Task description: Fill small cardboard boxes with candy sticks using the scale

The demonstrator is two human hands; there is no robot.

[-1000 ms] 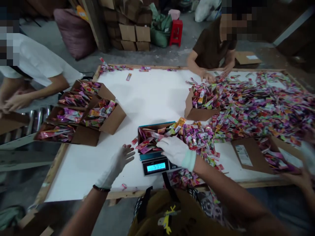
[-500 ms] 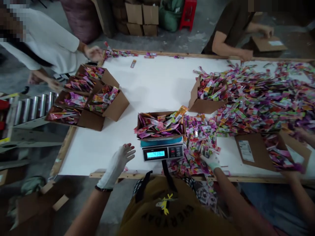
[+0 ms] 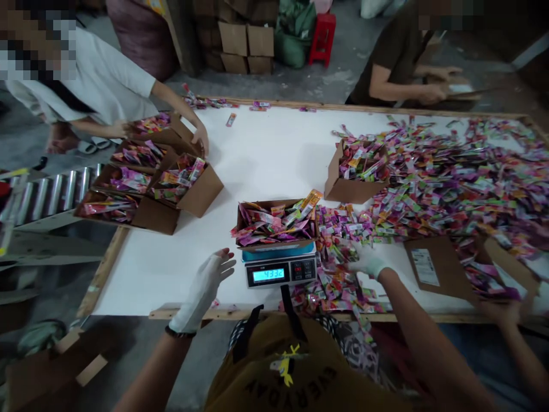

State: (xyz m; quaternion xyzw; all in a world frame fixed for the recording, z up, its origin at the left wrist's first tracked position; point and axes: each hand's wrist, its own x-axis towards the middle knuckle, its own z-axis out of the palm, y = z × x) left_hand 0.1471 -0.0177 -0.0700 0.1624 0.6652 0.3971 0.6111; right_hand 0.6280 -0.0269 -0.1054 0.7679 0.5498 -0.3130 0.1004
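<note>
In a white glove, my left hand (image 3: 206, 281) hovers just left of the scale, fingers spread and nothing in them. The digital scale (image 3: 279, 273) has a lit blue display. On its pan rests an open cardboard box (image 3: 274, 247) filled with small colourful packets (image 3: 278, 220), one orange packet (image 3: 311, 199) jutting up at its right corner. To the right of the scale my gloved right hand (image 3: 371, 264) reaches among loose packets (image 3: 338, 286) on the table. Its fingers are blurred against the packets, so whether it grips any is unclear.
Filled boxes (image 3: 128, 194) cluster at the table's left, beside a roller conveyor (image 3: 55, 191). Another filled box (image 3: 355, 191) stands right of centre, against a large packet heap (image 3: 450, 177). Co-workers stand left and far right; another person's hands hold a box (image 3: 433, 272) at right.
My right hand has shifted slightly up among the packets. The scale's reading has changed. At the left, a co-worker's arm now reaches over the boxes; the far co-worker's hands have moved on a cardboard piece.
</note>
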